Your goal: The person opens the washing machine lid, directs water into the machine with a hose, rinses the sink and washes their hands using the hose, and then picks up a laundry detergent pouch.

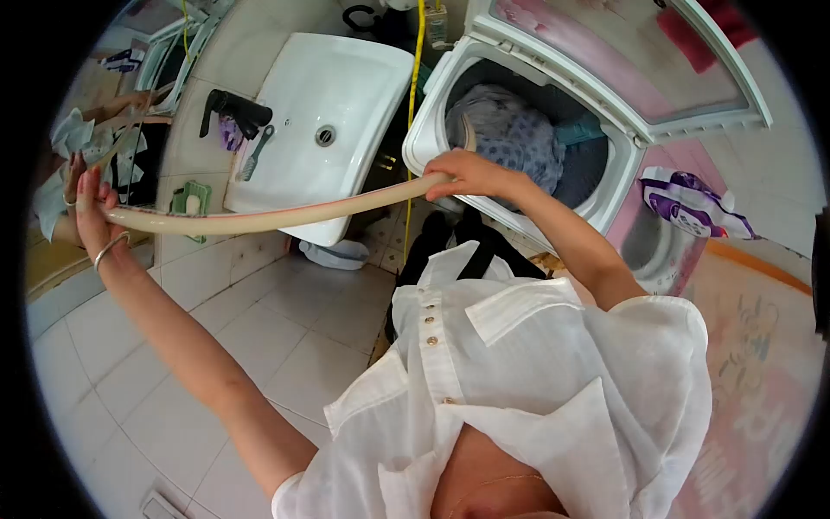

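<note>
The right hand (462, 173) is closed around a pale hose (285, 216) near one end, holding it at the rim of the open washing machine (424, 130), so that the short curved tip of the hose points up and over into the tub. The hose runs from there in a long, shallow curve to the left, passing in front of the white sink (337, 95), and reaches the left hand (86, 203), which is raised with the arm stretched out. That hand's fingers are mostly straight and spread upward, with the hose lying across the palm side; at the distorted edge of the view it is hard to say whether it really grips the hose or only steadies it. A thin bangle (111, 249) sits on the left wrist. Inside the tub lies a heap of grey-blue patterned laundry (510, 134), and the lid (622, 56) of the machine stands open behind it. A purple and white bag (692, 203) lies on the machine's top, to the right of the tub. On the sink's left edge is a black tap (233, 108) with a small brush (255, 151) beside it, and a green soap dish (190, 201) sits on the tiled ledge just below. The person wears a white buttoned shirt (519, 372), and the floor is of pale tiles (285, 329).
</note>
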`<state>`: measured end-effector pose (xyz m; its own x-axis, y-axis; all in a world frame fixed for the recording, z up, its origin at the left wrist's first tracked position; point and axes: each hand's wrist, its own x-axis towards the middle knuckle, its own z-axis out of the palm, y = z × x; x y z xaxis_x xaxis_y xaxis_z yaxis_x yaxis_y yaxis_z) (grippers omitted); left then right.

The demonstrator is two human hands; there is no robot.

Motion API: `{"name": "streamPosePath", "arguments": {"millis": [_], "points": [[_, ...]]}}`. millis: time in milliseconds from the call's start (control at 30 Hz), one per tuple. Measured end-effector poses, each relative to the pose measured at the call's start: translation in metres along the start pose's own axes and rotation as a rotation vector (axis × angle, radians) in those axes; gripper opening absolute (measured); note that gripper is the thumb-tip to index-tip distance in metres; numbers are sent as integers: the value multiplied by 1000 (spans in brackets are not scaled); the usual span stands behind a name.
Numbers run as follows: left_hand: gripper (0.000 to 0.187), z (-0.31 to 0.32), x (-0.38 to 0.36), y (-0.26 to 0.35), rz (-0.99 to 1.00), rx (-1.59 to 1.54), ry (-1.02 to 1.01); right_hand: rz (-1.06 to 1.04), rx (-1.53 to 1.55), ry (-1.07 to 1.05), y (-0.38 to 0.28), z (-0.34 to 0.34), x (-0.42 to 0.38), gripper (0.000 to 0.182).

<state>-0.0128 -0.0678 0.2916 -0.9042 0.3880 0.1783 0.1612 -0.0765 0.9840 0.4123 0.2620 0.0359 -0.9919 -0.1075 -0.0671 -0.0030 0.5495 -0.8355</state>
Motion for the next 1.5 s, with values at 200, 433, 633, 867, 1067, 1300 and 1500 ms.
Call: {"name": "streamPosePath", "arguments": {"millis": [200, 433, 633, 867, 1067, 1300, 1500], "points": [[35, 60, -33, -18, -110, -9, -26, 160, -74, 144, 0, -12, -50, 39], [29, -28, -76, 27, 65, -103, 229, -277, -347, 265, -128, -31, -15, 39], [29, -98, -167, 70, 374, 56, 792, -585, -566, 182, -152, 7, 80, 34], [20, -72, -227, -98, 115, 169, 714, -387, -895, 341, -14, 20, 219, 26], [33, 0, -268, -236, -348, 53, 744, -430, -180, 105, -103, -46, 190, 32], [73, 17, -265, -289, -692, -396, 670, -48, -55, 189, 4, -12, 241, 33], [62, 39, -257, -310, -667, -613, 790, -125, -291, 533, 2, -56, -7, 33]]}}
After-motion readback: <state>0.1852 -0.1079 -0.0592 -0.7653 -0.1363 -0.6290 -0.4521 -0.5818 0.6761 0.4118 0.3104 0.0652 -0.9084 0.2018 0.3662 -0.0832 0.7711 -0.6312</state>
